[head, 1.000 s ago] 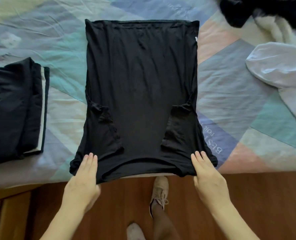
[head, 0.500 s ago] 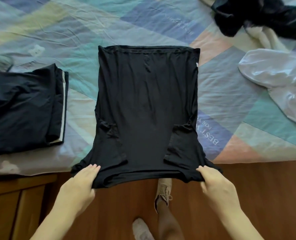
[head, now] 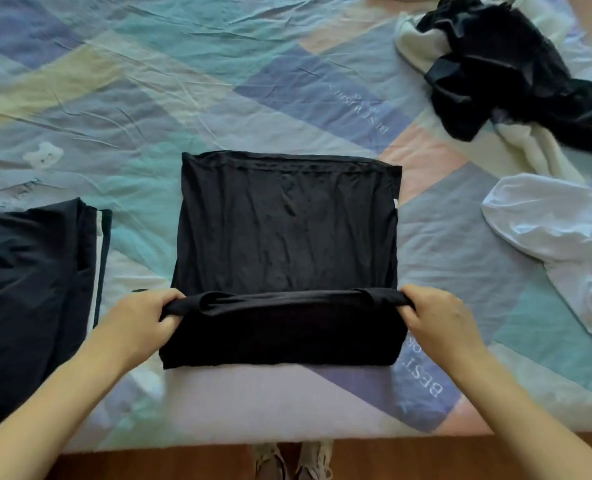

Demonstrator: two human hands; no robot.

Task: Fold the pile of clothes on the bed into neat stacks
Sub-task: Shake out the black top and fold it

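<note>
A black T-shirt (head: 287, 230) lies flat in the middle of the bed, its near end turned up and over itself. My left hand (head: 142, 317) grips the left corner of that turned edge, and my right hand (head: 436, 313) grips the right corner. The lifted edge stretches between the two hands across the shirt. A folded dark garment with a white stripe (head: 35, 292) rests on the bed at the left. At the back right sits a loose heap of black clothing (head: 505, 71) on pale fabric, with a crumpled white garment (head: 557, 237) nearer on the right.
The bed wears a patchwork sheet (head: 183, 81) in blue, green and pink. Its near edge runs along the bottom, with wooden floor (head: 426, 459) and my shoes (head: 294, 459) below it.
Both hands took hold of the shirt's near corners at the bed edge and carried them forward over the shirt, folding the near end up. The view has moved closer to the bed.
</note>
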